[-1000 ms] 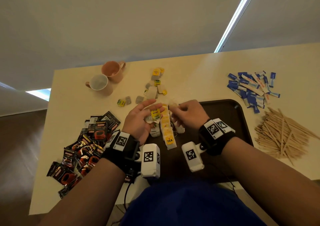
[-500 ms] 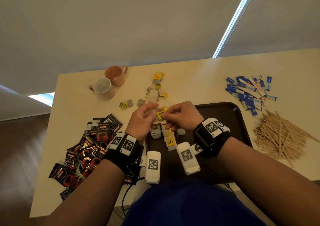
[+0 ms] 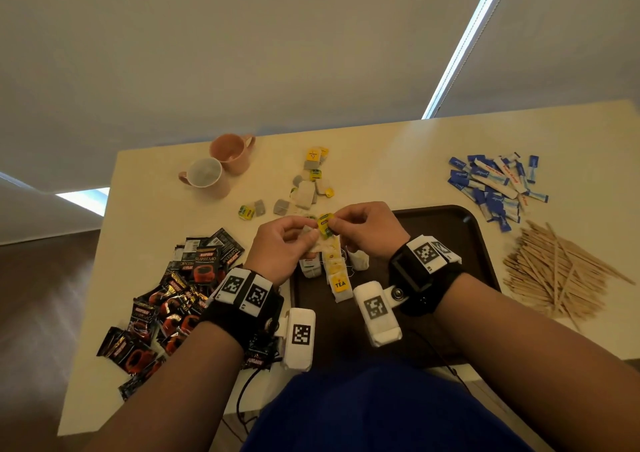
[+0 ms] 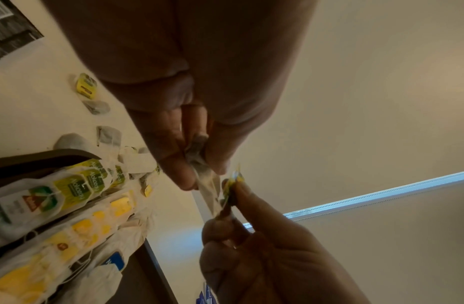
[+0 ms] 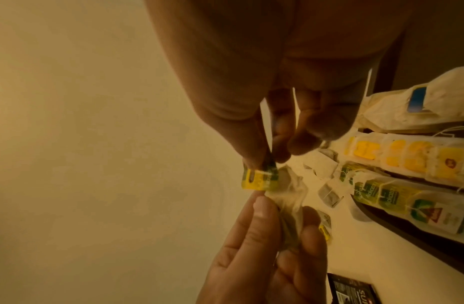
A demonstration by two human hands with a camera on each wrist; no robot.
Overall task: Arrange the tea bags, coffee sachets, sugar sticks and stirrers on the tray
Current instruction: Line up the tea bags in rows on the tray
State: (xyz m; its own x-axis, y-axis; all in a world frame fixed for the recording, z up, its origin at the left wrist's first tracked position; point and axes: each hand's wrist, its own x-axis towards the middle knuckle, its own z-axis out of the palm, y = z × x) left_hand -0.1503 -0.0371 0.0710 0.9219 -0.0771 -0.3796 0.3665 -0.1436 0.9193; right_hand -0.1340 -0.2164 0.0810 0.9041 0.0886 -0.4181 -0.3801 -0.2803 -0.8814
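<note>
head view: task was early, only tea bags had reached the tray. two overlapping rows of tea bags lay along the tray's left edge, a green-tagged row nearest the edge and a yellow-tagged row beside it, plus a loose white bag just to the right. rest of the tray held nothing i could see.

both hands were up over the tray's far-left corner working one tea bag. left hand pinched the paper pouch between thumb and fingers; right hand pinched its yellow-green tag. looked like the tag or string was being straightened before laying it down.

left to do, judged from the table: loose tea bags past the tray's far edge, coffee sachets piled at the table's left edge, sugar sticks near the far-right corner, wooden stirrers heaped at the right edge. none of those three sat on the tray.

two pink mugs stood near the table's far-left corner; the nearer one looked empty, the other i couldn't tell.
</note>
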